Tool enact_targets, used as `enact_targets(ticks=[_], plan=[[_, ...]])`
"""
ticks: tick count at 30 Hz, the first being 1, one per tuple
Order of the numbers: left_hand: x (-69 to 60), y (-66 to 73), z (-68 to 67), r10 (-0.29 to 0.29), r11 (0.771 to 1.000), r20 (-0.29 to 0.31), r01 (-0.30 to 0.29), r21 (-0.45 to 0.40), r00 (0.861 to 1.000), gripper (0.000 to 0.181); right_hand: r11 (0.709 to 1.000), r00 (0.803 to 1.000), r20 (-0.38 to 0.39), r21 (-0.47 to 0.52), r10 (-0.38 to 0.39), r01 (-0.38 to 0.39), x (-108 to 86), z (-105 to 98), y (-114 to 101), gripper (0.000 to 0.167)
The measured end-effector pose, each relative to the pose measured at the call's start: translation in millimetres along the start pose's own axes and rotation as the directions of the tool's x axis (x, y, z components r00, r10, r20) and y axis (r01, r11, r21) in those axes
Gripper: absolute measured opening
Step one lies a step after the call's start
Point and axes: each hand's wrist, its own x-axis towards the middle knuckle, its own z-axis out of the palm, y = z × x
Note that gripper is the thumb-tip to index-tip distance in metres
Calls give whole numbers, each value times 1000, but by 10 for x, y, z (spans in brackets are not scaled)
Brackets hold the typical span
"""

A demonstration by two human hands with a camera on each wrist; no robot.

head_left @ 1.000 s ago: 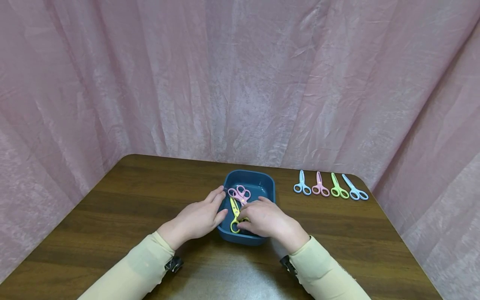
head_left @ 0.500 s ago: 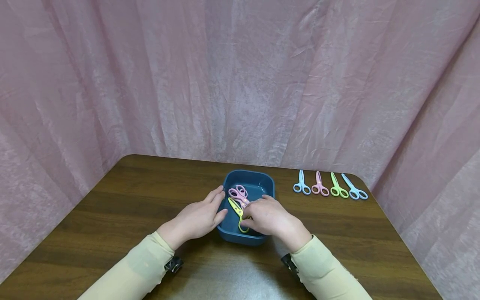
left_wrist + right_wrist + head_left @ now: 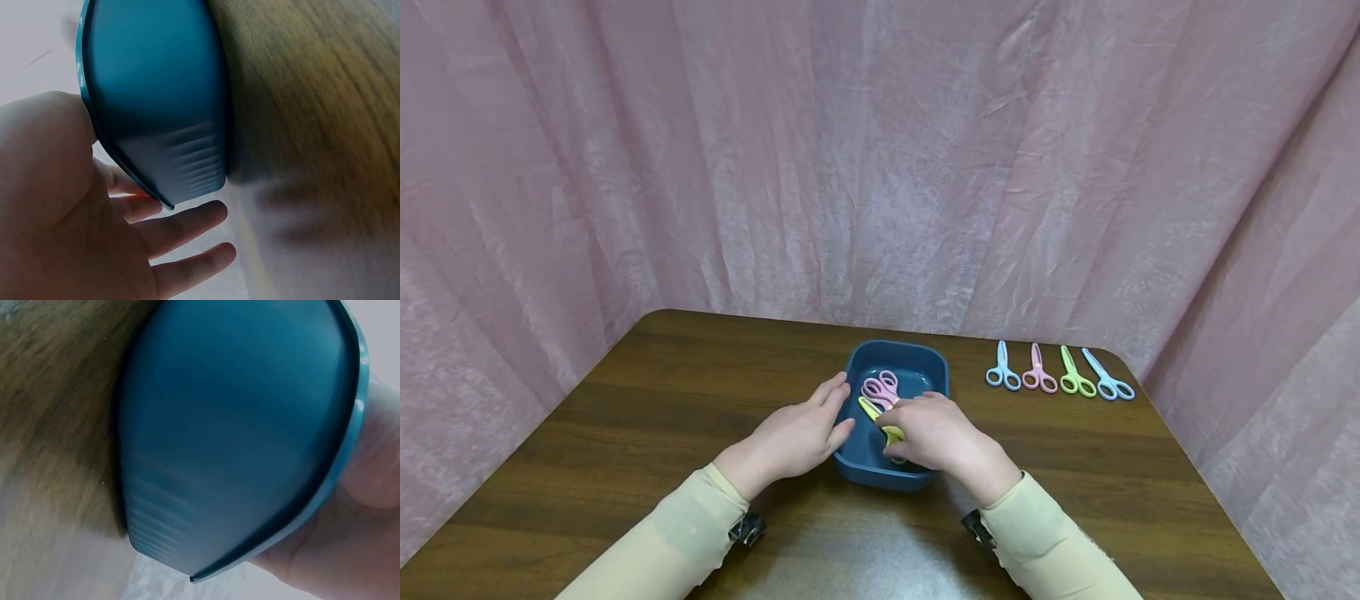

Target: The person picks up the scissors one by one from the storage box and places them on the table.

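Observation:
A blue plastic bin stands on the table. My left hand rests against its left rim with fairly straight fingers; in the left wrist view that hand has its thumb side at the rim and two fingers apart from the wall. Inside the bin, my right hand has thumb and index finger around the yellow scissors, whose handles are partly covered. Pink scissors lie just beyond them, partly under the hand. The right wrist view shows the bin's outer wall, which hides the right fingertips.
To the right of the bin, a row of scissors lies near the table's back edge: light blue, pink, green and another light blue pair. A pink curtain hangs behind the wooden table.
The yellow scissors have shifted right and tilted, their handles now further under the right hand. The pink scissors have turned a little. My left hand stays on the rim.

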Motion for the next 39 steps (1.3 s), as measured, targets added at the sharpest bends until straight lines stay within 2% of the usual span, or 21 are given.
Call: enact_targets(ticks=[5,12,26,39], plan=[[2,-9,6,-4,1000,7,4,1,1000,67,1000,999,23,-6,-24,25,15,35,5,35],[6,-9,3,-15,1000,10,15,-2,1000,68,1000,999,44,-1,-13,13,29,57,4,33],[-6,-1,-2,2,1000,3,-2,3,1000,67,1000,998,58,-8,11,-10,18,45,-24,34],[12,41,-16,-27,996,13,26,82,1000,69,1000,998,57,-10,1,0,19,63,3,36]])
